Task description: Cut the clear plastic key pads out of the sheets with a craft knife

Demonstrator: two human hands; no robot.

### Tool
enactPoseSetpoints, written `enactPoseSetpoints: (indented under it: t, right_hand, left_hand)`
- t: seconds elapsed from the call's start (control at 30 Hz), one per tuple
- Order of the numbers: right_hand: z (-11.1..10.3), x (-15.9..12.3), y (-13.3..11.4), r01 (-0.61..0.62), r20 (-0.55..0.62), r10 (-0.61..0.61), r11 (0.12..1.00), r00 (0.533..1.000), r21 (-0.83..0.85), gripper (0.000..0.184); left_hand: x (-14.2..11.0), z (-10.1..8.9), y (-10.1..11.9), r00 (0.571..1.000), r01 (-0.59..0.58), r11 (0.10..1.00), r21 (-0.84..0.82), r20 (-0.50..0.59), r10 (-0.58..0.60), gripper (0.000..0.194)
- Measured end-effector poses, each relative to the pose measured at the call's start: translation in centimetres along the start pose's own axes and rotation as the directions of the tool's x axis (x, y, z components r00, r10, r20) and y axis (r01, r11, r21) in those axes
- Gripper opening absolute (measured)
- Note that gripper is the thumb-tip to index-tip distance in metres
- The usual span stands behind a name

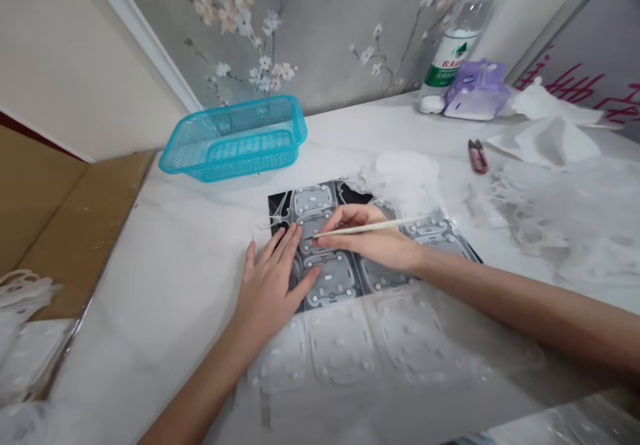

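Head view: moulded film sheet [340, 342] lies flat on the counter [150, 265], mid-front, rows of rounded-square pads with small dots, dark backing showing under the far rows, near rows milky and pale

Left hand [270, 292] is open, palm down, fingers spread on the sheet, likely pinning it against sliding. Right hand [365, 235] pinches a thin wooden stick [373, 227] like a pen, tip at the sheet just past the left fingertips, so the left hand seems placed to brace right beside the working point. Hands are close but apart, not clamped on each other; only the stick is gripped

Loose white film scraps [540, 225] are heaped right of the sheet, some overlapping its far edge, kept within reach by the look of it. Small red snips [479, 156] lie on the counter behind them

Blue plastic basket [233, 138] sits far left of the sheet, open top, contents hard to see. Stack of white cut pieces [25, 338] sits low on the left, off the counter edge, on what looks like cardboard

Water bottle [457, 45] and purple tissue pack [475, 92] stand back by the wall, out of the way
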State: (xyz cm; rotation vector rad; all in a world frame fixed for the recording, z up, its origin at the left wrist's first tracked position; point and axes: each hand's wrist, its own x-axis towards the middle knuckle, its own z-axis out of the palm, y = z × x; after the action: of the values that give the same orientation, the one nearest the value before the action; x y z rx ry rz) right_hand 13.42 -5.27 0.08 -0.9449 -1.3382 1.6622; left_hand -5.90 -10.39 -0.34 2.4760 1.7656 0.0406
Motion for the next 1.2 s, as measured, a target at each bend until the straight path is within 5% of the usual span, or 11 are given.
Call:
enactPoseSetpoints:
  t: [0.33,0.67,0.83,1.2]
  right_hand:
    - [-0.7,-0.6,0.9,0.185,0.142,-0.137,0.886,0.980,-0.425,0.012]
    - [-0.6,-0.9,0.7,0.253,0.160,-0.197,0.780,0.967,-0.572,0.009]
    - [-0.7,-0.7,0.4,0.422,0.346,-0.252,0.661,0.904,-0.620,0.009]
    - [-2.4,0.1,-2.4,0.470,0.523,-0.071,0.551,0.850,-0.689,0.007]
  left_hand:
    - [-0.1,0.1,-0.2,0.998,-0.062,0.998,0.015,-0.002,0.062,0.053]
    - [-0.1,0.0,-0.1,0.998,-0.058,0.998,0.030,0.009,0.058,0.053]
    - [-0.1,0.0,-0.1,0.998,-0.060,0.998,0.036,0.016,0.060,0.053]
    - [-0.2,-0.2,0.0,0.997,-0.060,0.997,0.045,0.042,0.058,0.056]
